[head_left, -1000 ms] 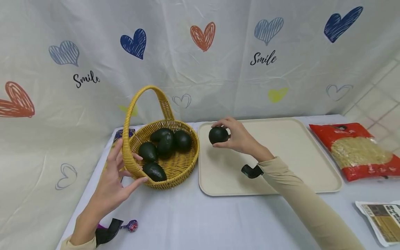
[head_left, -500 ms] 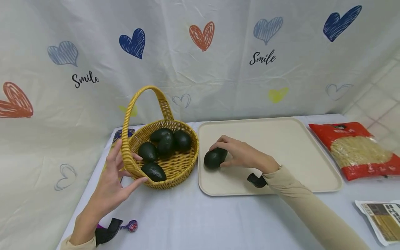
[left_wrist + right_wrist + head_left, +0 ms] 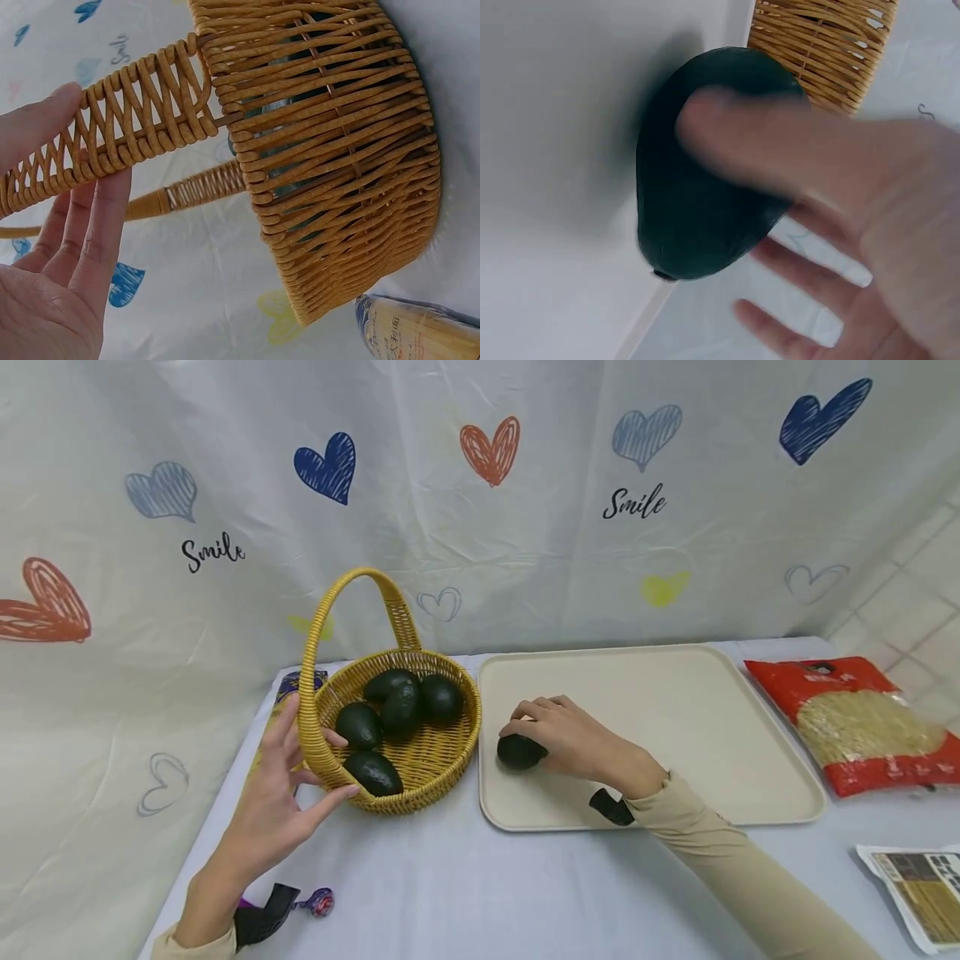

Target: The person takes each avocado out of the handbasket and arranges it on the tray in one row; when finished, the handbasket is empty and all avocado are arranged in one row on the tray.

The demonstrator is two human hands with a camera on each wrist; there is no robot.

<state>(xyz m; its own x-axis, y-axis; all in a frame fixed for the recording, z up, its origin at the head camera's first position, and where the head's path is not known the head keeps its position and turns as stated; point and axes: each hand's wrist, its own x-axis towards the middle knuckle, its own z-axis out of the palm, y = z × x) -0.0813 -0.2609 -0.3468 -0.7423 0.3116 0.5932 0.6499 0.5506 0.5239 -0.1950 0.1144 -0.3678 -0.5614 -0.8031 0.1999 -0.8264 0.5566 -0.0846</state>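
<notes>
The left hand (image 3: 273, 802) pinches the basket (image 3: 448, 783) by its handle (image 3: 309, 693); the right hand (image 3: 570, 739) holds an avocado (image 3: 517, 752) at the tray (image 3: 675, 727)'s left end. A slack thumb could let the rounded avocado roll; a tug on the handle could tip the basket.

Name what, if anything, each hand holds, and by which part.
Left hand: the basket, low on its handle. Right hand: an avocado, round its body, thumb toward the wider end.

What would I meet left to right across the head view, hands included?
Left hand → round yellow wicker basket → dark green oval avocado under the right hand → red plastic bag with clear window.
</notes>
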